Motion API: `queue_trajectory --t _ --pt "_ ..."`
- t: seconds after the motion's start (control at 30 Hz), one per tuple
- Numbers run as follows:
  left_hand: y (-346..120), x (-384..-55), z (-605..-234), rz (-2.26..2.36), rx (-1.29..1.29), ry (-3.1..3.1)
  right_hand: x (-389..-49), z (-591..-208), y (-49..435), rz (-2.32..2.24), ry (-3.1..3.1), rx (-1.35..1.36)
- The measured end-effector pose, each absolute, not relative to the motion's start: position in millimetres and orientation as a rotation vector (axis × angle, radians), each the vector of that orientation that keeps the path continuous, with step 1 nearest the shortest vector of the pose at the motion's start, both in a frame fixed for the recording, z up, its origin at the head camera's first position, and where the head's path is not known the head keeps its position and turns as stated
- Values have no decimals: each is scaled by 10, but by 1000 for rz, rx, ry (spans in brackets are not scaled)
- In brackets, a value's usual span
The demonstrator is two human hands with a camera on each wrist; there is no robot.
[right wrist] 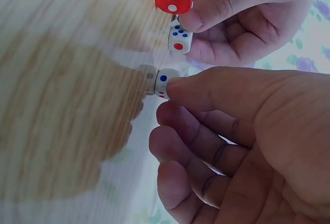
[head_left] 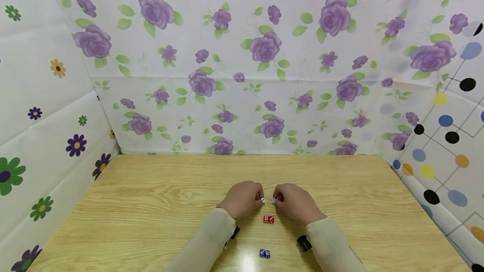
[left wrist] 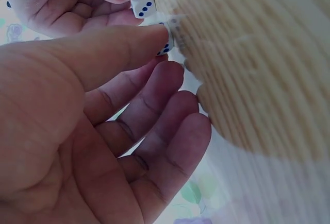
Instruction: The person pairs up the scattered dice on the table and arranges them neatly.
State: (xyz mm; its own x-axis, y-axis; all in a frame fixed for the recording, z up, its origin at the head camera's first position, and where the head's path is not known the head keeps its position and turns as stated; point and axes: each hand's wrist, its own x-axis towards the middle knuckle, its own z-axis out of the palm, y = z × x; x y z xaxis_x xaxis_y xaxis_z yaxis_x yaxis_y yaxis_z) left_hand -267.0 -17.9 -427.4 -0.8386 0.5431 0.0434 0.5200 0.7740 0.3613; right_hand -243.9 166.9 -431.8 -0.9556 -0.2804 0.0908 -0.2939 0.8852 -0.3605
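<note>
Two small white dice stand a short gap apart on the wooden table. My left hand (head_left: 243, 198) pinches the left white die (head_left: 263, 200) between thumb and fingers. The right white die (head_left: 274, 200) is pinched by my right hand (head_left: 296, 202). In the right wrist view, the right hand's white die (right wrist: 164, 82) appears low at the tabletop, partly covered by the thumb. The left hand's white die (right wrist: 180, 38) shows blue pips and one red pip. Nearer to me, between the wrists, two red dice (head_left: 269, 219) sit side by side.
Closer to the front of the table (head_left: 159, 221), two blue dice (head_left: 264, 253) lie side by side. Black devices (head_left: 304, 243) are strapped at the wrists. A flowered cloth (head_left: 242, 108) hangs behind the table's far edge, with patterned cloths at both sides.
</note>
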Motion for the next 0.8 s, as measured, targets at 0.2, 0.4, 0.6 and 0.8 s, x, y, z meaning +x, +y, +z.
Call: queue_trajectory --t 0.2,0.4,0.6,0.8 --pt "-129 -2722 -4262 586 859 2894 -2469 -4288 1692 588 -3024 405" --pt "-63 -2771 -4222 573 875 2905 -2537 -4288 1670 630 -3019 375" --pt "-20 -2801 -4220 575 877 2900 -2561 -4322 1631 690 -3018 371" --pt "-32 -2812 -4235 573 867 2901 -2556 -4313 1638 686 -3022 361"
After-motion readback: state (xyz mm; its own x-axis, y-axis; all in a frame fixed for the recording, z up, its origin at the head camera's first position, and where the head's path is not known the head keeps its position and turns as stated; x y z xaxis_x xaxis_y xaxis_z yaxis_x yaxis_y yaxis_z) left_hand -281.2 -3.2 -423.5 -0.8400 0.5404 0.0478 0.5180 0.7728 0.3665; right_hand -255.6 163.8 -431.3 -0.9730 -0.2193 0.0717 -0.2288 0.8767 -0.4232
